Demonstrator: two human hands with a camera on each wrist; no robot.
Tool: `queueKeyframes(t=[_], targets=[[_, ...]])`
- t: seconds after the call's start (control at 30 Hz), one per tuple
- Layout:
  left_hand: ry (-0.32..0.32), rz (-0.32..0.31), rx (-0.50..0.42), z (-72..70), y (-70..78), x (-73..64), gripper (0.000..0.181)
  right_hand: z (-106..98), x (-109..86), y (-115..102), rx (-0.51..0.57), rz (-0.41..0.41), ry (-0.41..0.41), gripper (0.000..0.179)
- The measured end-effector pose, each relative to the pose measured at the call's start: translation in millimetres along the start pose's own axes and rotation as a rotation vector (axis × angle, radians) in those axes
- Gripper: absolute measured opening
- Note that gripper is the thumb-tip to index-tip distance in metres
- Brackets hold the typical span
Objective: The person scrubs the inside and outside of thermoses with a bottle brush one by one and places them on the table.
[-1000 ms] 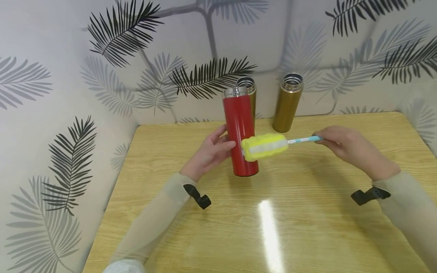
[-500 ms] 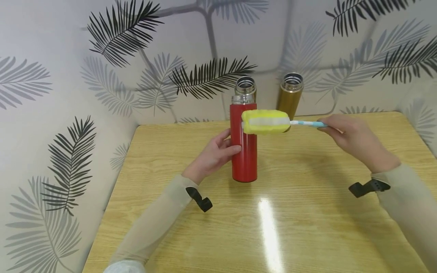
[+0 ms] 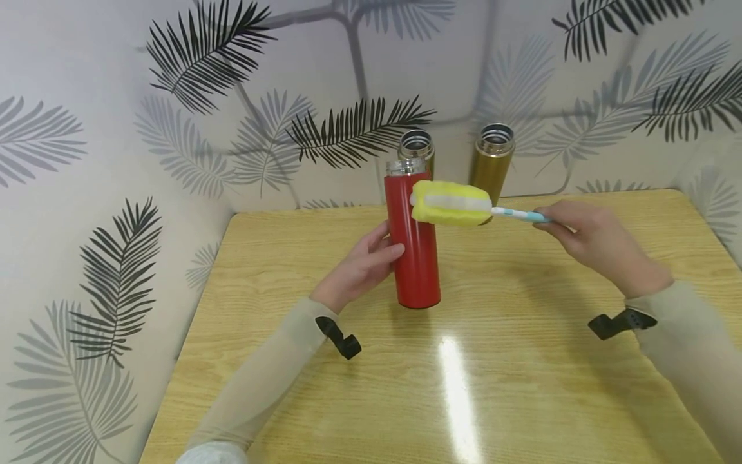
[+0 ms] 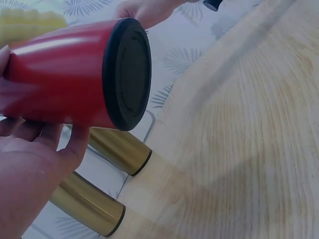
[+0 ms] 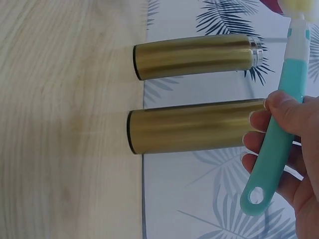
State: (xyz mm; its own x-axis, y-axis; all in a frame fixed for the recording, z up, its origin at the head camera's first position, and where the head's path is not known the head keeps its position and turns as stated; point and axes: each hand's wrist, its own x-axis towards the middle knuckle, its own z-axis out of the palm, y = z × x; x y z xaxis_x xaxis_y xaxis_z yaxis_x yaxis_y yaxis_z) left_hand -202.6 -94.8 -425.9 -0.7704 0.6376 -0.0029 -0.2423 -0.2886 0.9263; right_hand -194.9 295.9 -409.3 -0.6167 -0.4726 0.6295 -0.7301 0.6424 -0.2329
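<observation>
My left hand (image 3: 361,267) grips a red thermos flask (image 3: 413,248) around its middle, holding it up off the table and slightly tilted. Its steel mouth has no lid on. In the left wrist view the flask's black base (image 4: 128,74) faces the camera. My right hand (image 3: 599,241) holds a bottle brush by its turquoise handle (image 5: 279,134), fingers curled round it. The brush's yellow and white sponge head (image 3: 452,203) lies sideways in front of the flask's upper part; whether it touches the flask I cannot tell.
Two gold flasks without lids stand at the back by the wall: one (image 3: 417,143) partly hidden behind the red flask, the other (image 3: 493,161) further right behind the brush. The wooden table (image 3: 324,399) ends at a leaf-patterned wall (image 3: 249,142).
The brush head has risen from the flask's lower part to its upper part as my right hand moved up. The flask has dropped slightly and its tilt has shifted.
</observation>
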Motion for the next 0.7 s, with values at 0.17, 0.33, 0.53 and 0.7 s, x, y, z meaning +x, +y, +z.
queueKeyframes(t=[0.17,0.33,0.53,0.7], targets=[[0.017,0.010,-0.012,-1.4,4.0,0.8,0.121,3.4,-4.3,-2.6,0.027,-0.009,-0.032,0.061],[0.074,0.014,0.001,-3.8,7.2,1.9,0.123,6.7,-7.8,-3.3,0.059,-0.030,-0.054,0.060],[0.134,0.078,-0.077,-7.2,9.8,0.8,0.108,10.5,-15.6,-2.6,0.084,-0.068,-0.073,0.051],[0.147,0.121,-0.132,-9.2,12.3,0.6,0.092,12.6,-21.9,-3.5,0.062,-0.096,-0.096,0.058]])
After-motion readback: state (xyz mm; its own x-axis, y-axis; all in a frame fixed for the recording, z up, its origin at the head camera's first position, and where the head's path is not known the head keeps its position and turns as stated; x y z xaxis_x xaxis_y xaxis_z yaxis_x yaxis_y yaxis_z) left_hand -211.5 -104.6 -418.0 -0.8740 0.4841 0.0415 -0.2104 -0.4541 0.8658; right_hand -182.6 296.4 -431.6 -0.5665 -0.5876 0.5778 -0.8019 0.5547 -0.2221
